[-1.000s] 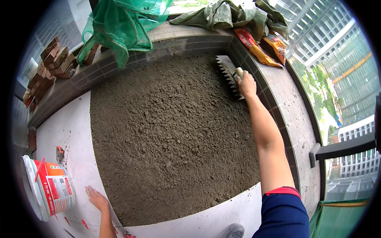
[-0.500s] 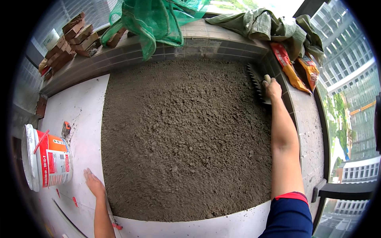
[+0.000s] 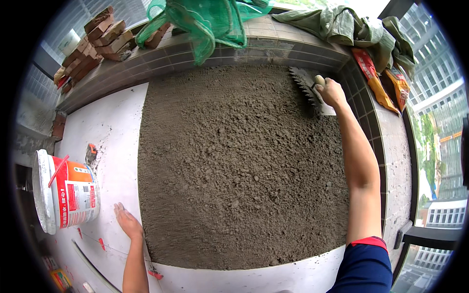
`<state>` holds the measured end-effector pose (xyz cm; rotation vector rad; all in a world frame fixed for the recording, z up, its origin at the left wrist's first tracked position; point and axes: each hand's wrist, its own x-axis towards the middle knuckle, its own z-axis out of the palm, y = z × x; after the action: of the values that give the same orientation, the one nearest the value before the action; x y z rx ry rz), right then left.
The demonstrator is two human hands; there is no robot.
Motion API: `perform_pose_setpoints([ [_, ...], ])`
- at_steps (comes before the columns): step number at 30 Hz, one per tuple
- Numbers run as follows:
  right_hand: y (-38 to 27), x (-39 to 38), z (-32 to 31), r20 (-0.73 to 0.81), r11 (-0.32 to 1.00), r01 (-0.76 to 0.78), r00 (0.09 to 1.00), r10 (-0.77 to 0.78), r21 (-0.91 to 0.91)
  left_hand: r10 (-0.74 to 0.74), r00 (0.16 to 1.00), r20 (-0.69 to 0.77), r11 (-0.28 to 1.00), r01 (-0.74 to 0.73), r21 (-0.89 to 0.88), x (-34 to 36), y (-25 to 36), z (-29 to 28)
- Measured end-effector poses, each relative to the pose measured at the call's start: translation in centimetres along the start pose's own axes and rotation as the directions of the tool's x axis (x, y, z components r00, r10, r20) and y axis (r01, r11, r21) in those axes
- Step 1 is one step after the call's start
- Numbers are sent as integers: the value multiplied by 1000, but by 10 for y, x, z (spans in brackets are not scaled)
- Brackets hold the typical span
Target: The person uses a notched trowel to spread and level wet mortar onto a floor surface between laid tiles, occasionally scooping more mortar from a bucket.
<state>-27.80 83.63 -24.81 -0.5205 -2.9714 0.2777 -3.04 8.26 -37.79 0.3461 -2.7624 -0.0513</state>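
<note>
A bed of loose grey-brown mortar (image 3: 239, 171) fills the middle of the floor, with a rough, crumbly surface. At its far right corner, my right hand (image 3: 333, 94) is closed round the pale handle of a notched trowel (image 3: 304, 84). The toothed edge of the blade faces left, and the blade lies on or just over the mortar; the exact contact is hard to see. On the left, my left hand (image 3: 129, 222) rests on a large white tile (image 3: 115, 122), fingers stretched out and holding nothing, beside the mortar's edge.
A white and red bucket (image 3: 73, 193) and a tape measure (image 3: 91, 153) sit on the left tile. Broken bricks (image 3: 80, 61), green netting (image 3: 205, 29), a grey-green cloth (image 3: 342, 27) and orange bags (image 3: 373, 80) lie on the low tiled ledge (image 3: 391, 166).
My right hand has moved the trowel leftward, away from the right wall. The whole view has shifted a little. My left hand stays at the tile's edge.
</note>
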Motion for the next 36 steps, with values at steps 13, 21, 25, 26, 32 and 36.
perform_pose_setpoints([
  [13,-273,-42,45,143,964,-97,988,63,246,-22,999,-40,999,20,-37,7,10,-10],
  [21,-410,-77,72,144,883,-37,989,-34,467,15,992,-122,1000,-17,-17,6,6,-7],
  [25,-451,-82,87,117,848,-29,992,-39,529,10,994,-109,1000,-10,-3,7,8,-9],
  [26,-459,-80,91,108,846,-22,993,-42,533,9,995,-101,1000,-10,-6,8,8,-9],
  [32,-501,-79,108,153,809,-23,985,-83,588,11,999,-53,999,-14,-50,14,11,-11],
  [36,-509,-96,103,185,846,-9,977,-107,533,16,999,-32,998,-18,-52,12,11,-8],
])
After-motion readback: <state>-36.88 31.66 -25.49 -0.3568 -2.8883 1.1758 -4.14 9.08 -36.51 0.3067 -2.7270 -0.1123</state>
